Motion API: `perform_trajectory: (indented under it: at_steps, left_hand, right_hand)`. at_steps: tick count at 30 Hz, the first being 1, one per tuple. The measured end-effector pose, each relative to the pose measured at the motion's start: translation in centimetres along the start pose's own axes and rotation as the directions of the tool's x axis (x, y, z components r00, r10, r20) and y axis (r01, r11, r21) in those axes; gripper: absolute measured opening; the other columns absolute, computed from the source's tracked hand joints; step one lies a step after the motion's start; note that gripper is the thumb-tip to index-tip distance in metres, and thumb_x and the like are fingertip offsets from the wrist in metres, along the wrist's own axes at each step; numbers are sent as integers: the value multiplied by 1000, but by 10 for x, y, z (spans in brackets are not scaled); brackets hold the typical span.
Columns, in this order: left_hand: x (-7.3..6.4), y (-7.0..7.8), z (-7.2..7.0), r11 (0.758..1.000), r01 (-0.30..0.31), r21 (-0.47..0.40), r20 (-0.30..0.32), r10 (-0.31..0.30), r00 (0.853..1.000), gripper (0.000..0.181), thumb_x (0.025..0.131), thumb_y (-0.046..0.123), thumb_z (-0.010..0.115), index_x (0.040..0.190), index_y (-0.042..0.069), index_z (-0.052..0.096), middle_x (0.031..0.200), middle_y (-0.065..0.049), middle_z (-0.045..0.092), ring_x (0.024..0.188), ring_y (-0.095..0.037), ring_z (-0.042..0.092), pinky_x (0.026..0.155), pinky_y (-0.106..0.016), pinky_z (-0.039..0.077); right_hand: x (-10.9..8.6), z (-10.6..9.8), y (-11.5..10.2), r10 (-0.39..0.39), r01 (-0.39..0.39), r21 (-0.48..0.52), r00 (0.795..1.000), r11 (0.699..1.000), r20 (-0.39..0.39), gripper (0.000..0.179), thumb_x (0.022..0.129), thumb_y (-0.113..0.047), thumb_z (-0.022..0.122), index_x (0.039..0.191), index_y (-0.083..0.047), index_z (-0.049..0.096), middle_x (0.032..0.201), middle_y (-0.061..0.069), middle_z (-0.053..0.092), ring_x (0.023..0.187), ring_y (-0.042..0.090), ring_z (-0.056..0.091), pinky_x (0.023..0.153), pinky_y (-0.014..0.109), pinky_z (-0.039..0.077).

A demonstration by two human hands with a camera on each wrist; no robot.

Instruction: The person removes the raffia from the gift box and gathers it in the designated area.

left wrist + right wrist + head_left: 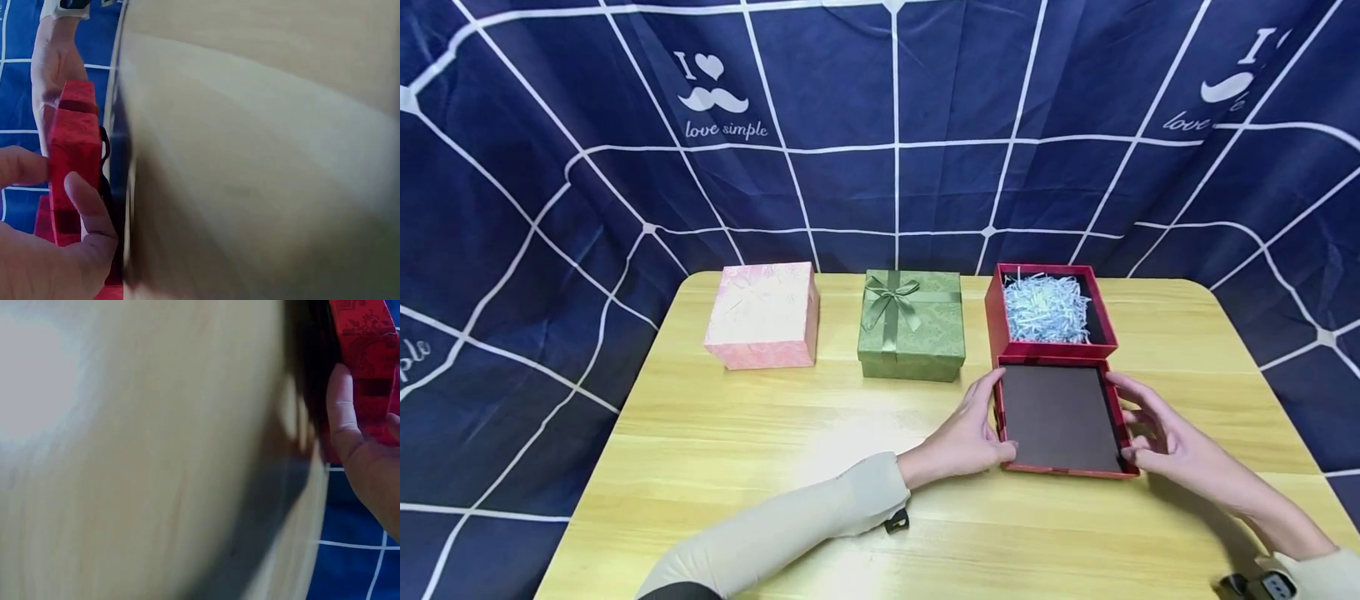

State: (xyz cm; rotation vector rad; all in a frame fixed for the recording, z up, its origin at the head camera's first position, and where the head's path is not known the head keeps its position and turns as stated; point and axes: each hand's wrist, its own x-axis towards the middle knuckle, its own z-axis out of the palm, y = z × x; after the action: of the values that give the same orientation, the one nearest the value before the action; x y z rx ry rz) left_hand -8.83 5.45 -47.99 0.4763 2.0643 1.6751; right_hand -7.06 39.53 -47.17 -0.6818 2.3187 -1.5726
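A red box lid (1060, 417) is held with its dark inside facing up, in front of the red box (995, 325). On its left side my left hand (962, 437) grips it, fingertips near the far corner and thumb at the near one. The right hand (1172, 437) holds the opposite side between fingers and thumb. Patterned red sides of the lid (75, 140) show in the left wrist view, with a dark ribbon loop on its underside. Pale blue shredded paper (1047, 310) fills the red box, which stands without a cover.
A green box (936, 333) with a ribbon bow stands left of the red box, and a pink box (760, 321) stands farther left. All are on a wooden table (790, 433). A navy curtain (842, 192) with white lines hangs behind and beside it.
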Motion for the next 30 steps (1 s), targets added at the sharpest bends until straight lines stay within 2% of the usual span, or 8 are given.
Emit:
perform_trajectory:
  at_steps: [5, 9, 16, 20, 26, 30]
  left_hand:
    - [4, -6, 4, 997, 0, 82, -13, 1, 1000, 112, 85, -8, 77, 175, 19, 17, 178, 5, 20, 66, -5, 64, 68, -21, 57]
    - [7, -7, 5, 995, -6, 102, -11, 7, 1000, 112, 85, -7, 77, 176, 18, 17, 178, 6, 19, 67, -4, 63, 69, -20, 57]
    - [11, -9, 4, 996, 9, 93, -11, -8, 1000, 111, 86, -3, 79, 176, 20, 19, 179, 8, 18, 69, -4, 64, 71, -20, 56]
    - [12, -10, 3, 997, 10, 78, -13, -9, 1000, 108, 87, -1, 79, 175, 19, 21, 178, 7, 20, 70, -4, 65, 72, -20, 55]
    - [5, -10, 3, 998, 61, 28, -51, -60, 997, 106, 88, 8, 83, 175, 23, 23, 170, 7, 31, 74, -6, 67, 73, -23, 56]
    - [0, -9, 2, 996, 92, 4, -109, -91, 990, 105, 90, 23, 86, 174, 24, 23, 166, 4, 37, 87, -4, 67, 76, -26, 54]
  right_hand:
    - [1, 1, 9, 11, -11, -4, 1000, 1000, 13, 99, 93, 23, 64, 174, -5, 14, 169, -6, 31, 121, 8, 61, 78, 29, 60]
    - [-1, 1, 13, 22, -22, -2, 1000, 1000, 9, 99, 93, 22, 64, 174, -5, 14, 169, -7, 30, 115, 10, 62, 78, 29, 60]
    - [0, -2, 20, 3, -5, 54, 999, 999, 41, 91, 97, 22, 58, 173, 0, 13, 170, -7, 31, 127, 6, 57, 86, 29, 61]
    - [0, -2, 20, 15, -18, 71, 999, 997, 39, 87, 100, 21, 57, 173, 0, 14, 168, -8, 34, 128, 5, 55, 88, 29, 61]
    - [2, 0, 16, 61, -62, -27, 998, 998, -35, 82, 102, 13, 63, 172, -3, 22, 164, -6, 42, 130, 2, 57, 92, 21, 56]
    - [4, 1, 12, 94, -105, -102, 989, 989, -110, 78, 103, 8, 66, 170, -5, 29, 158, -9, 48, 128, -3, 57, 93, 15, 52]
